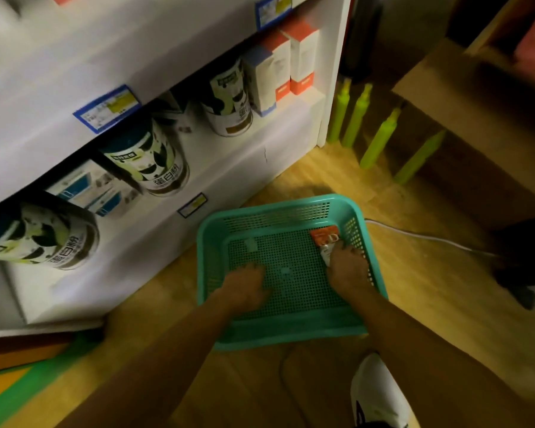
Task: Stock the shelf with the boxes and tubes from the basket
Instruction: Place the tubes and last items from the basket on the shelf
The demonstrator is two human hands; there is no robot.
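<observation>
Head view: right hand (348, 267) inside basket (291, 333), fingers curled onto orange-and-white box (325, 239) at right wall; left hand (244, 287) on basket floor, fingers loosely bent, holding nothing. Probably light, stiff, crushable card: grip across long edges, lightly.

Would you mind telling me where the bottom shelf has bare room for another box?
Bare white shelf board lies in front of the orange-and-white boxes, right of the cow-print can. Leftward is crowded with more cans and blue-and-white boxes.
</observation>
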